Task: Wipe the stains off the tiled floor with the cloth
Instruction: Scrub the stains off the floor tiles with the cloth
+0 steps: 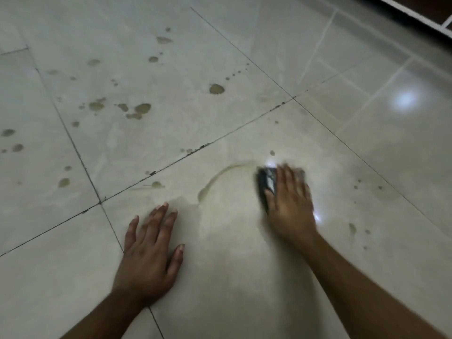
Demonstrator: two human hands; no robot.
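Cloth (266, 184): dark, bunched, lying on the tiled floor (244, 277) under the right hand (291, 204). Grip: fingers spread fairly straight across the top of the cloth, pressing it flat to the tile; the hand is blurred, so whether any finger curls round the edge cannot be told. Left hand (149, 250) lies palm down on the floor, fingers straight, holding nothing, apparently as a brace.

Progress, judged from the floor: early to middle. The near tile around both hands looks mostly clean, with a curved brown smear (220, 177) just left of the cloth marking the rim of a wiped patch. Not yet done: a cluster of brown blotches (137, 110) on the far tile, one larger spot (216, 89) beyond it, scattered spots (14, 143) on the left tile, and small specks (357, 184) right of the cloth. Dirt also sits in the grout line (195, 149).
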